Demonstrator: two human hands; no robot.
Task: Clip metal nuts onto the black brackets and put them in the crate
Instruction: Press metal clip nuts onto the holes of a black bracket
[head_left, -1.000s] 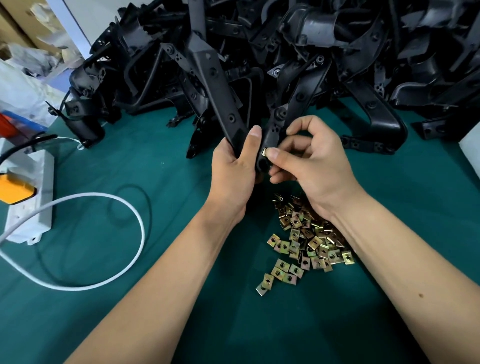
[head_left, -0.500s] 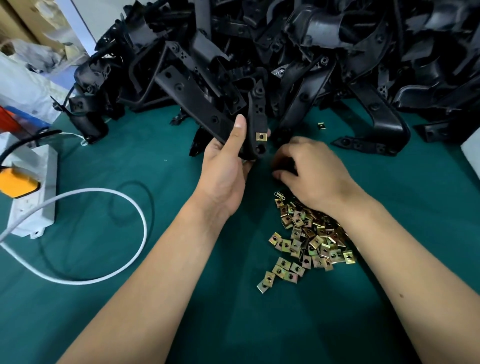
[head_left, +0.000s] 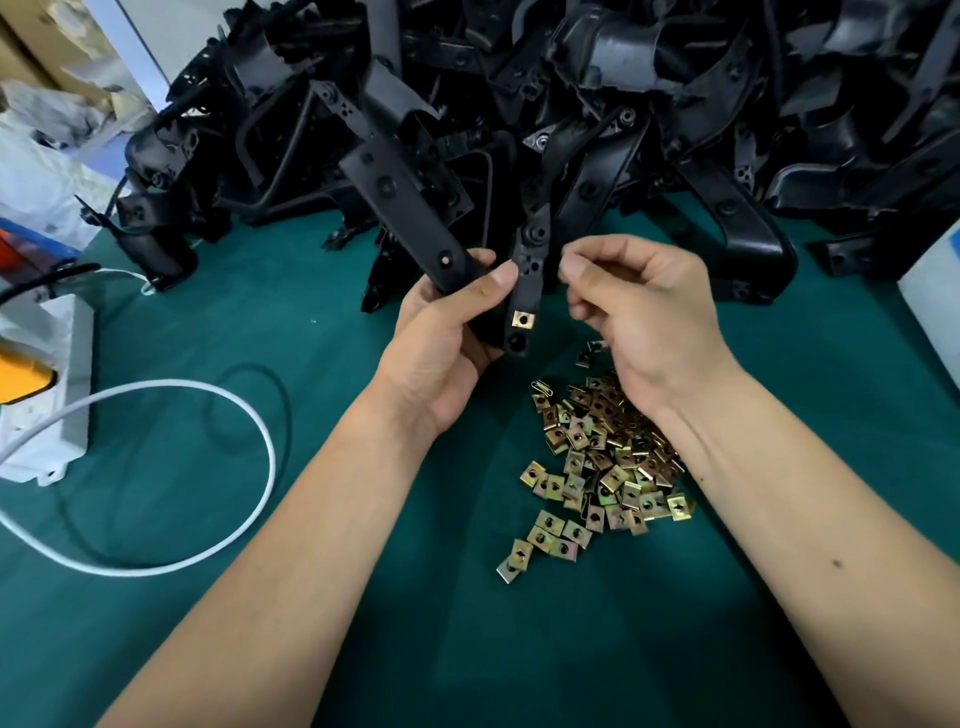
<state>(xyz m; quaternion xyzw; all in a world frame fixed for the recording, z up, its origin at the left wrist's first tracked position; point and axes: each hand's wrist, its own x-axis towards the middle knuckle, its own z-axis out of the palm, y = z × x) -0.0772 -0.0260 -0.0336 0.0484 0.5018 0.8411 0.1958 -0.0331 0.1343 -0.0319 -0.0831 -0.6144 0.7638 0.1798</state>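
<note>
My left hand (head_left: 447, 332) grips a black bracket (head_left: 410, 208) above the green table, thumb across its lower end. One brass metal nut (head_left: 523, 318) is clipped on the bracket's narrow arm, just right of my thumb. My right hand (head_left: 649, 312) hovers close to the right of that arm. Its thumb and forefinger are pinched together, seemingly on a small nut that the fingers hide. A loose pile of metal nuts (head_left: 602, 457) lies on the cloth under my right wrist. No crate is in view.
A big heap of black brackets (head_left: 623, 78) fills the back of the table. A white power strip (head_left: 47, 384) with a looping white cable (head_left: 208, 405) lies at the left. A white box edge (head_left: 935, 312) shows at the right. A paperclip (head_left: 543, 387) lies by the nuts.
My right hand clipped a nut on the bracket, dropped to the table by the nut pile, and has now risen back beside the bracket. My left hand tilted the bracket.
</note>
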